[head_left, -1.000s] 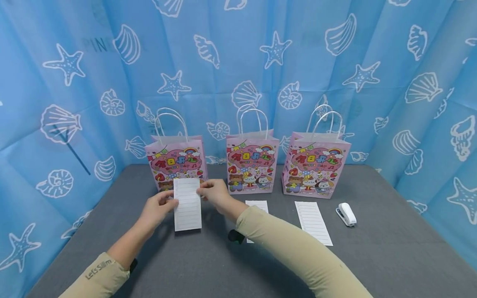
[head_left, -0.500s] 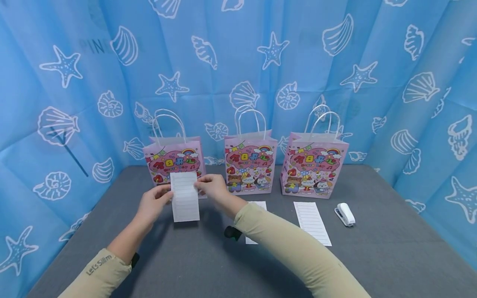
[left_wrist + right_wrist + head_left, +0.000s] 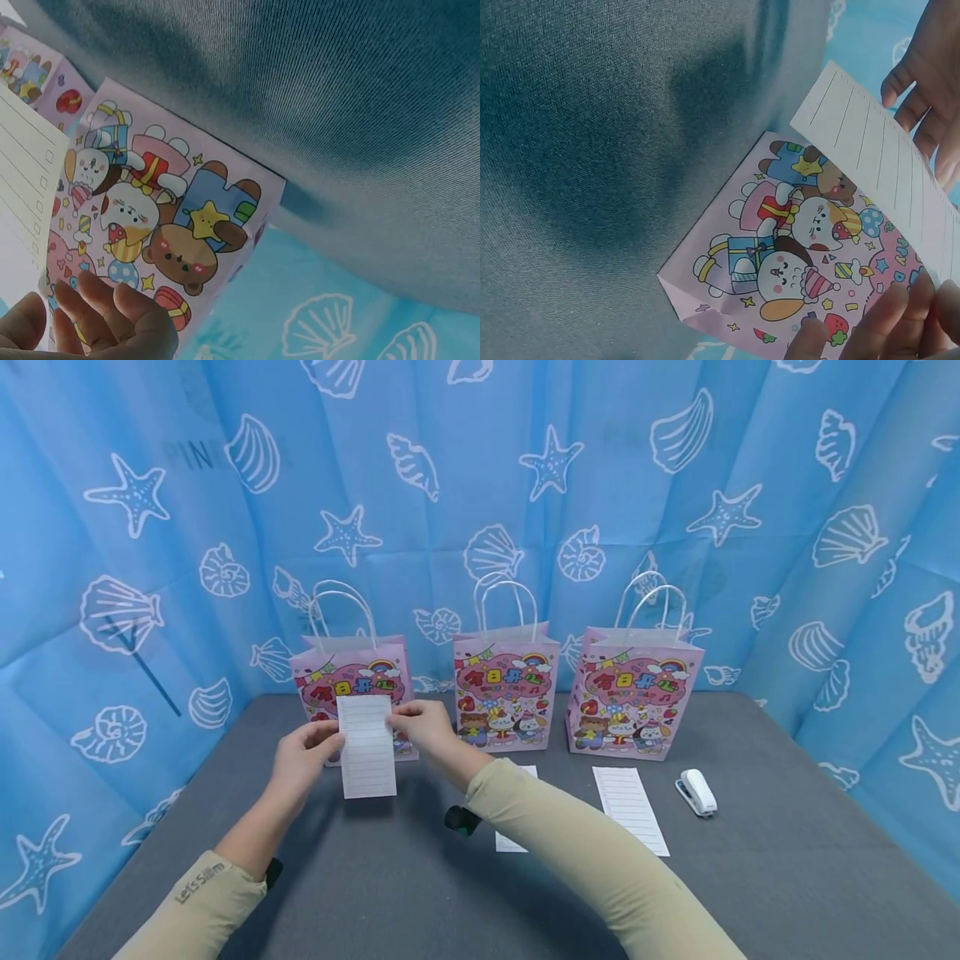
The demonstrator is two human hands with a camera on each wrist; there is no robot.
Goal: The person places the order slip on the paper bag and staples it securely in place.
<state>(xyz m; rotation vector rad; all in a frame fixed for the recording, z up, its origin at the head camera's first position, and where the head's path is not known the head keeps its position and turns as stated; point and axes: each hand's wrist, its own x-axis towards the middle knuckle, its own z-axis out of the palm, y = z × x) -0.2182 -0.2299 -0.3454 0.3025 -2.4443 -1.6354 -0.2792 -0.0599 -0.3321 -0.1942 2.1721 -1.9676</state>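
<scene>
A white lined paper slip (image 3: 366, 752) is held upright in front of the left pink gift bag (image 3: 322, 668), above the table. My left hand (image 3: 300, 756) holds its left edge, the thumb on the near side and the fingers mostly behind. On the opposite edge, near the top, my right hand (image 3: 426, 728) pinches the slip between thumb and fingers. Small boxes run along the lines in the left wrist view. Cartoon animals cover the bag front (image 3: 795, 232), part of which the slip hides.
Two matching bags, a middle one (image 3: 504, 693) and a right one (image 3: 633, 702), stand along the back of the grey table (image 3: 405, 893). Two more slips lie flat, one (image 3: 513, 839) partly under my right forearm, the other (image 3: 630, 810) beside a white stapler (image 3: 697, 792). A blue shell-print curtain (image 3: 480, 485) hangs behind.
Both hands have raised the slip and shifted it slightly left, so it now overlaps more of the left bag's front. The bags, flat slips and stapler stay put.
</scene>
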